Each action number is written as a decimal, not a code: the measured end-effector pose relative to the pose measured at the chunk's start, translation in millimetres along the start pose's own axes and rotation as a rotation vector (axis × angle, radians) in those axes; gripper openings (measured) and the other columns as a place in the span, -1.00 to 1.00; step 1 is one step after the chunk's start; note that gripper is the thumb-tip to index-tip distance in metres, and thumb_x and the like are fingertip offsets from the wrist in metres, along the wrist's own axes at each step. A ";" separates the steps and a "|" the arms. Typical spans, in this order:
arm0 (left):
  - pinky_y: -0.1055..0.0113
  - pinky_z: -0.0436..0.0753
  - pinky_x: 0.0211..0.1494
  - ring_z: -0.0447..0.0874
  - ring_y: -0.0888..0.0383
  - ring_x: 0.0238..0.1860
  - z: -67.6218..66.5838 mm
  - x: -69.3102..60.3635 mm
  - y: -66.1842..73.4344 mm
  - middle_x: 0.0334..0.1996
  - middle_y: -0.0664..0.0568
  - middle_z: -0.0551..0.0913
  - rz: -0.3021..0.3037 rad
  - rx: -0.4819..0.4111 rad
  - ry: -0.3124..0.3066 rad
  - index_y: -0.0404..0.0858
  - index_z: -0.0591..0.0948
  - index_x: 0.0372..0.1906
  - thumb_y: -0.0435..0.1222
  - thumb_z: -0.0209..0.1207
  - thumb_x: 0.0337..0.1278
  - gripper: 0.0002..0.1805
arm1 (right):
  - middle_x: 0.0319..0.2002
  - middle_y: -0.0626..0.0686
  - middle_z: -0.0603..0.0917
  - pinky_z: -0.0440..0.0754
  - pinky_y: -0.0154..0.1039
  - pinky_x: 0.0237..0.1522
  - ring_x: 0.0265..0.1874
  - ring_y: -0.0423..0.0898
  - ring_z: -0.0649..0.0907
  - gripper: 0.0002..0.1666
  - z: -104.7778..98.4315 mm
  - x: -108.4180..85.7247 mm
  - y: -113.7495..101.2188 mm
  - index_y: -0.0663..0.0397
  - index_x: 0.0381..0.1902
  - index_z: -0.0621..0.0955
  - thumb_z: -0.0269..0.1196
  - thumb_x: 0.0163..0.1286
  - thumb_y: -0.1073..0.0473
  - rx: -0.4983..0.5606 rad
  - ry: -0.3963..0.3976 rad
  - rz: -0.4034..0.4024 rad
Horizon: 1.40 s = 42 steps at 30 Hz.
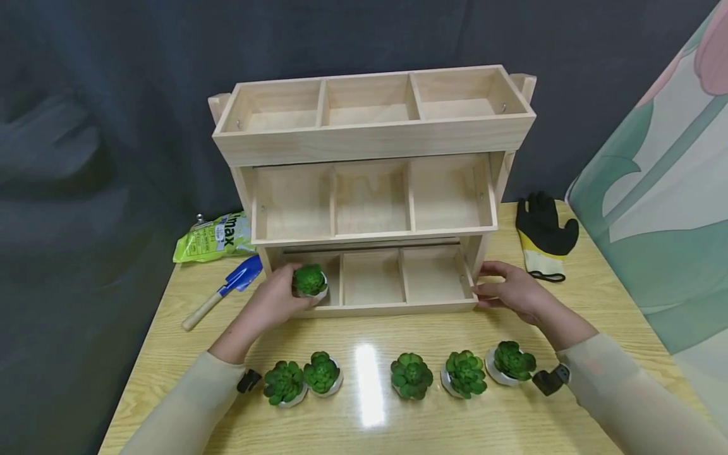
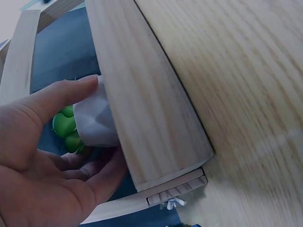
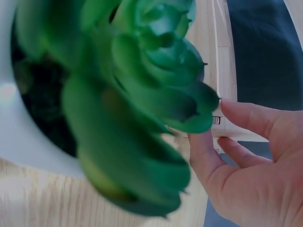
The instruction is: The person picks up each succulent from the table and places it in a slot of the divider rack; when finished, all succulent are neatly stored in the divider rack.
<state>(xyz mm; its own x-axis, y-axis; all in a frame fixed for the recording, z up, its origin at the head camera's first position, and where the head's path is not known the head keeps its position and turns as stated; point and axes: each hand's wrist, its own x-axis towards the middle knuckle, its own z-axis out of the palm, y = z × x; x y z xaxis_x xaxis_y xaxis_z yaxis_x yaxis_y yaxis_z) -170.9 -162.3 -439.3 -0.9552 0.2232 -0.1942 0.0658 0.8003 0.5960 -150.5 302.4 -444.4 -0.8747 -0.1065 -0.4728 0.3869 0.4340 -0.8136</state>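
Note:
My left hand (image 1: 279, 292) holds a small green succulent (image 1: 309, 280) in a white pot (image 2: 94, 118), thumb on one side and fingers on the other. The pot is at the left compartment of the bottom box (image 1: 387, 309) of a three-tier wooden planter stand (image 1: 375, 142); in the left wrist view it is against the box's front board (image 2: 137, 90). My right hand (image 1: 512, 292) grips the right end of that bottom box. In the right wrist view a large, near succulent (image 3: 142, 94) partly covers this contact.
Two potted succulents (image 1: 284, 382) stand at the front left, and several more, including one (image 1: 411, 376), at the front right. A blue trowel (image 1: 241, 275) and a green bag (image 1: 216, 239) lie left of the stand, a black-and-yellow glove (image 1: 546, 234) right of it.

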 end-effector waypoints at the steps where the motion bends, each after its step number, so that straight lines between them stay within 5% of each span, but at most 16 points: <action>1: -0.24 0.62 0.46 0.59 -0.30 0.38 0.9 1.5 0.1 0.38 -0.37 0.54 0.003 0.006 0.002 -0.46 0.35 0.52 -0.13 0.50 0.22 -0.09 | 0.61 0.48 0.17 0.88 -0.22 0.04 0.02 -0.05 0.74 -0.10 -0.1 0.0 -0.3 0.34 0.71 0.04 0.21 0.63 0.25 0.000 0.001 0.004; 12: -0.21 0.63 0.47 0.60 -0.29 0.40 10.1 15.1 -3.1 0.38 -0.37 0.56 0.021 0.052 0.004 -0.43 0.37 0.51 -0.21 0.51 0.21 -0.13 | 0.61 0.47 0.16 0.87 -0.26 0.00 0.03 -0.03 0.73 -0.11 -0.5 -1.0 -0.5 0.34 0.71 0.03 0.21 0.64 0.25 -0.006 0.000 0.012; 26: -0.26 0.58 0.51 0.54 -0.33 0.46 9.2 16.3 -3.9 0.44 -0.39 0.50 0.059 0.087 -0.014 -0.40 0.35 0.55 -0.22 0.49 0.27 -0.14 | 0.58 0.48 0.21 0.87 -0.28 -0.01 -0.01 -0.06 0.73 -0.12 -2.0 -0.8 -3.2 0.35 0.70 0.05 0.21 0.63 0.26 -0.004 -0.015 0.001; 30: -0.28 0.60 0.49 0.51 -0.35 0.47 5.4 4.9 0.9 0.49 -0.39 0.43 0.054 0.132 0.014 -0.36 0.33 0.58 -0.11 0.46 0.32 -0.12 | 0.59 0.48 0.21 0.87 -0.27 0.01 0.00 -0.07 0.73 -0.11 -1.9 -1.3 -2.0 0.35 0.70 0.05 0.21 0.63 0.25 0.005 -0.020 0.008; 35: -0.32 0.59 0.47 0.48 -0.35 0.49 -8.0 -24.0 11.8 0.55 -0.33 0.36 0.060 0.177 0.067 -0.27 0.28 0.66 0.06 0.40 0.37 -0.05 | 0.60 0.47 0.18 0.87 -0.25 0.04 0.04 -0.04 0.72 -0.10 -0.4 -2.2 -1.4 0.34 0.70 0.04 0.21 0.64 0.23 0.004 -0.018 0.016; 42: -0.22 0.78 0.25 0.64 -0.27 0.36 -25.0 -67.9 8.9 0.56 -0.19 0.40 0.097 0.074 0.049 -0.14 0.29 0.66 0.21 0.29 0.41 -0.08 | 0.60 0.49 0.19 0.87 -0.23 0.04 -0.01 -0.08 0.73 -0.11 -1.5 -1.4 -1.3 0.37 0.70 0.03 0.20 0.64 0.24 0.000 -0.021 0.001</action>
<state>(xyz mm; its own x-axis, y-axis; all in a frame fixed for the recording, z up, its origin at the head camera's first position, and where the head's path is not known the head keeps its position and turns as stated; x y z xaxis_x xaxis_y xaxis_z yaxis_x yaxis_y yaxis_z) -112.7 -184.2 -401.3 -0.9562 0.2756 -0.0988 0.1781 0.8155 0.5506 -150.2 303.3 -442.3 -0.8678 -0.1248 -0.4809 0.3882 0.4338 -0.8131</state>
